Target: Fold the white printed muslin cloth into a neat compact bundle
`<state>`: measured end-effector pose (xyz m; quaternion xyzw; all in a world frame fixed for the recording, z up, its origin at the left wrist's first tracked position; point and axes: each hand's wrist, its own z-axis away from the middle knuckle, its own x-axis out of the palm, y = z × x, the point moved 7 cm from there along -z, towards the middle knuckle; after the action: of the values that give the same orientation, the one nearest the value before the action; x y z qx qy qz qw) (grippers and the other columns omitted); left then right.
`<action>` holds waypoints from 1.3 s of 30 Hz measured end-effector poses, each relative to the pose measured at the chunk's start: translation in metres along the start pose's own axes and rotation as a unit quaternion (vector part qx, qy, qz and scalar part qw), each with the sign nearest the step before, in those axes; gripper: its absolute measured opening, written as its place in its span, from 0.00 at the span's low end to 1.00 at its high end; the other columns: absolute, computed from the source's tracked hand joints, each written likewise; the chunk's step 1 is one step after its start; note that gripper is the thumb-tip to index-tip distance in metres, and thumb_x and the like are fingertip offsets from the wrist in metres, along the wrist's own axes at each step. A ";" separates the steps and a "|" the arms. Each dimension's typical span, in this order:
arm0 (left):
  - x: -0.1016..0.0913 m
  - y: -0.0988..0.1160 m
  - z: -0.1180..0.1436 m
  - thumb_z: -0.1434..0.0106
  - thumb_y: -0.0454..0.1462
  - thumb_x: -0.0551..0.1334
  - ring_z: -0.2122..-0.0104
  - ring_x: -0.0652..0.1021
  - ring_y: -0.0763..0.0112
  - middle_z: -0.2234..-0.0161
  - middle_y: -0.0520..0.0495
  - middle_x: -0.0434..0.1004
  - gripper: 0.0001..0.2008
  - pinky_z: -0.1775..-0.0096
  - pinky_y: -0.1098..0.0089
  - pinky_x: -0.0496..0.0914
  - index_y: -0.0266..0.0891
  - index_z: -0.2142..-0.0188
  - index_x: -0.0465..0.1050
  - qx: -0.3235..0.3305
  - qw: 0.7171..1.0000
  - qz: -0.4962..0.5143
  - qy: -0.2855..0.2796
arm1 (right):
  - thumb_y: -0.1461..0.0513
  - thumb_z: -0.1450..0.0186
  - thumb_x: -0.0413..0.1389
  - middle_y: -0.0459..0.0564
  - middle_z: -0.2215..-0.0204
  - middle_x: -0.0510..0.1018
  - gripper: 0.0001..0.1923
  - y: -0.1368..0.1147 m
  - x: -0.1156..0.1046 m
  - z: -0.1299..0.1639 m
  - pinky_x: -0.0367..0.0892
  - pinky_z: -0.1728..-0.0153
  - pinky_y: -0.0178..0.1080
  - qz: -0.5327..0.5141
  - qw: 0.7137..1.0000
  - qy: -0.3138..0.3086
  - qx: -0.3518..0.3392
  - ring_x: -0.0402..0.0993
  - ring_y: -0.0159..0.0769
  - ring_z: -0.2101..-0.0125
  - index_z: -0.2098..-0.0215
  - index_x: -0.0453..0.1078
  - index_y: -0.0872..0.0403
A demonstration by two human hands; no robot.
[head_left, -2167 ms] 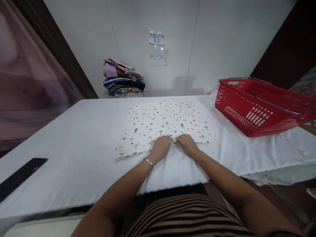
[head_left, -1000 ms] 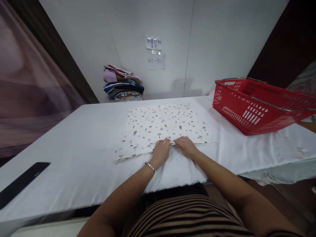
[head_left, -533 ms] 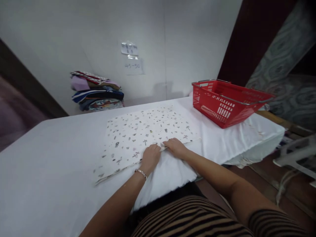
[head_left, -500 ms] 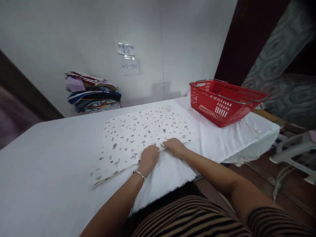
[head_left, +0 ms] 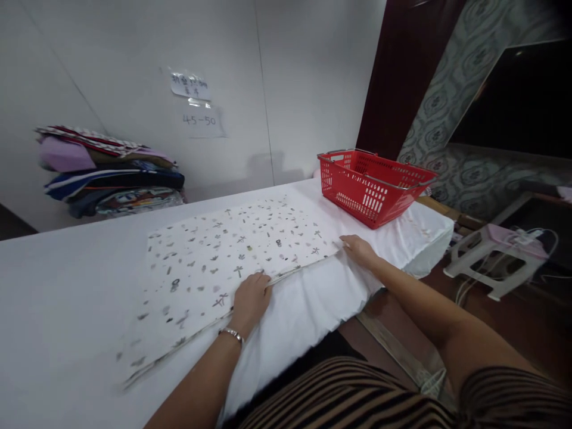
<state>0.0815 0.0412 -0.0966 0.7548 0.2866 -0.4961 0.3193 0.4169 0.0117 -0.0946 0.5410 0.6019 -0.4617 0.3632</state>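
A white cloth with small dark prints [head_left: 223, 250] lies flat and folded on the white-covered table [head_left: 67, 280]. My left hand [head_left: 250, 301] rests palm down on the middle of the cloth's near edge, a bracelet on its wrist. My right hand [head_left: 360, 249] lies flat at the cloth's near right corner, fingers touching the corner. Neither hand has lifted the cloth.
A red plastic basket [head_left: 370, 185] stands on the table's far right end. A stack of folded clothes [head_left: 107, 173] sits at the back left against the wall, under two paper notes [head_left: 196, 104]. A white stool [head_left: 496, 253] stands on the floor at right.
My right hand has slid right along the cloth's near edge to its right corner; my left hand stays near the middle. The view has swung to the right.
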 end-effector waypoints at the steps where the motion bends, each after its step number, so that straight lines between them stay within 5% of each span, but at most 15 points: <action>1: 0.000 0.000 0.000 0.39 0.34 0.54 0.61 0.72 0.65 0.64 0.47 0.74 0.07 0.59 0.65 0.67 0.41 0.63 0.70 0.000 1.000 0.002 -0.001 | 0.69 0.40 0.50 0.55 0.52 0.74 0.20 0.002 -0.001 0.001 0.63 0.52 0.42 -0.021 1.000 -0.002 0.008 0.68 0.41 0.52 0.49 0.68 0.57; 7: -0.001 0.000 0.000 0.39 0.35 0.53 0.61 0.72 0.64 0.63 0.46 0.74 0.08 0.59 0.64 0.68 0.40 0.63 0.70 0.003 1.000 0.016 0.007 | 0.66 0.39 0.49 0.49 0.67 0.79 0.13 0.011 0.003 -0.003 0.67 0.63 0.37 -0.098 0.988 -0.026 0.114 0.74 0.36 0.66 0.62 0.74 0.54; 13: -0.001 0.000 0.001 0.39 0.34 0.53 0.60 0.73 0.63 0.63 0.47 0.74 0.08 0.58 0.64 0.68 0.40 0.63 0.70 0.001 1.000 0.015 0.007 | 0.65 0.44 0.56 0.45 0.69 0.79 0.15 0.005 0.011 -0.007 0.66 0.70 0.32 -0.119 0.984 -0.074 0.109 0.74 0.33 0.71 0.58 0.73 0.54; 21: -0.001 0.000 0.001 0.39 0.35 0.54 0.61 0.73 0.64 0.63 0.47 0.74 0.07 0.59 0.65 0.67 0.41 0.64 0.70 0.005 1.000 0.010 0.014 | 0.67 0.42 0.52 0.49 0.67 0.79 0.11 -0.005 0.003 -0.016 0.64 0.63 0.34 -0.089 0.990 -0.063 0.088 0.73 0.36 0.66 0.65 0.75 0.54; 26: 0.000 0.000 0.001 0.39 0.35 0.53 0.60 0.72 0.64 0.62 0.46 0.74 0.08 0.58 0.65 0.67 0.40 0.63 0.70 -0.001 1.000 0.007 0.001 | 0.66 0.38 0.48 0.50 0.62 0.78 0.14 -0.007 -0.002 -0.028 0.62 0.60 0.34 -0.082 0.990 -0.038 0.107 0.71 0.35 0.61 0.60 0.73 0.54; 34: 0.000 0.001 0.002 0.40 0.34 0.53 0.60 0.72 0.64 0.62 0.46 0.74 0.09 0.58 0.65 0.66 0.40 0.63 0.71 0.001 1.000 0.009 0.005 | 0.69 0.45 0.54 0.48 0.67 0.79 0.12 -0.001 0.014 -0.017 0.62 0.64 0.31 -0.107 0.970 -0.135 0.173 0.72 0.35 0.63 0.65 0.75 0.55; 39: 0.000 0.001 0.003 0.40 0.33 0.53 0.61 0.72 0.65 0.63 0.47 0.74 0.09 0.59 0.65 0.66 0.39 0.63 0.71 0.007 1.000 0.010 0.014 | 0.66 0.44 0.54 0.46 0.82 0.75 0.08 0.001 0.016 -0.011 0.64 0.75 0.30 -0.167 0.927 -0.203 0.267 0.72 0.32 0.77 0.67 0.73 0.58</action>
<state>0.0804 0.0384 -0.0969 0.7668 0.2802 -0.4840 0.3150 0.4166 0.0275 -0.1067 0.4045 0.4513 -0.7591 0.2376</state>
